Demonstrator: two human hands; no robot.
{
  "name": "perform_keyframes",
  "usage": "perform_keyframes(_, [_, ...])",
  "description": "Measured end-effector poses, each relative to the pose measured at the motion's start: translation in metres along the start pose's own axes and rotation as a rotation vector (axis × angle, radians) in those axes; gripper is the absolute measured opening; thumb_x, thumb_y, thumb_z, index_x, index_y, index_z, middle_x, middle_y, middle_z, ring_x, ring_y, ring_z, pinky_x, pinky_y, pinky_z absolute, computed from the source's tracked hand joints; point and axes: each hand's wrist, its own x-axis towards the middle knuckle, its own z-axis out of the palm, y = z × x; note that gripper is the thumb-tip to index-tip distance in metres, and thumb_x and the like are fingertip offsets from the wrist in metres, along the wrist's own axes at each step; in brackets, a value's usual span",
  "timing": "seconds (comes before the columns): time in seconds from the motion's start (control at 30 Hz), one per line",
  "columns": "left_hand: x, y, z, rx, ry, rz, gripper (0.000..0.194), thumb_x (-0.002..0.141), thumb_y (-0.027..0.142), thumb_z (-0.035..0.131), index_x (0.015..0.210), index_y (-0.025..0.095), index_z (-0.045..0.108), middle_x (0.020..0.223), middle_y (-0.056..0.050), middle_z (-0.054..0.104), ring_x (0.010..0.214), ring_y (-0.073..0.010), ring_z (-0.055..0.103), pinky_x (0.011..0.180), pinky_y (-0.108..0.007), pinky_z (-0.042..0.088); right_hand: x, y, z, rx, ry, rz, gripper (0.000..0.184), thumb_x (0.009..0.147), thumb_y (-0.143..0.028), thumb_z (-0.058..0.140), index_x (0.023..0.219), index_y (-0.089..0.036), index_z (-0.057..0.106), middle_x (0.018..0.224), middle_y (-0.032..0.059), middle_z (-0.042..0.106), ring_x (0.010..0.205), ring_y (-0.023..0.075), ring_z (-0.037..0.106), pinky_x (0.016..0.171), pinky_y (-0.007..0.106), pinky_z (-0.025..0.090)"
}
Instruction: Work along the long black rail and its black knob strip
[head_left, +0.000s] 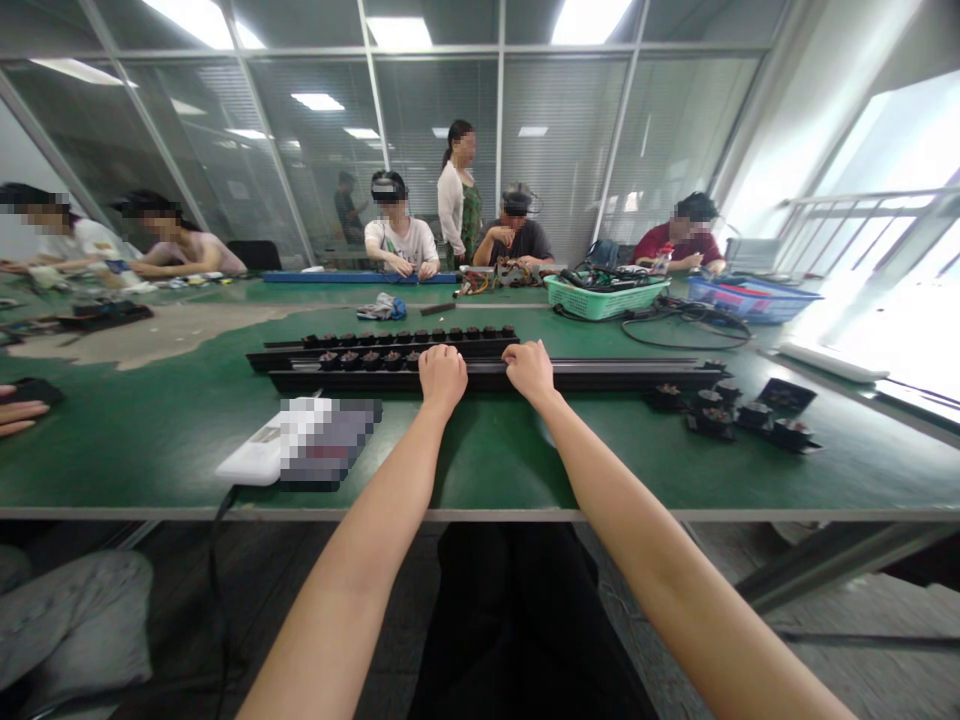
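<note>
Both the left hand (pixel 442 377) and right hand (pixel 531 370) curl at the black rail (pixel 615 382) on the green table (pixel 495 470); from the head view, I cannot tell whether they clamp it. Uneven pressure could tip it, dislodging the round parts (pixel 372 361).

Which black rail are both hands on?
The frontmost black rail: the left hand and right hand are both on it, and it runs far past the right hand, while the rail behind it ends near that hand.
</note>
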Motion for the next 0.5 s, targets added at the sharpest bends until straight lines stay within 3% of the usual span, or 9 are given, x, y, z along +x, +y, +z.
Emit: perform_keyframes(0.5, [-0.0001, 0.0012, -0.0006, -0.015, -0.003, -0.008, 0.033, 0.103, 0.022, 0.037, 0.107, 0.016, 0.070, 0.120, -0.021, 0.070, 0.121, -0.0338, 0.060, 0.108, -0.050, 0.041, 0.0027, 0.0064, 0.0035, 0.024, -0.025, 0.032, 0.035, 0.089, -0.009, 0.051, 0.105, -0.022, 0.080, 0.103, 0.0128, 0.068, 0.116, 0.0296, 0.057, 0.120, 0.053, 0.032])
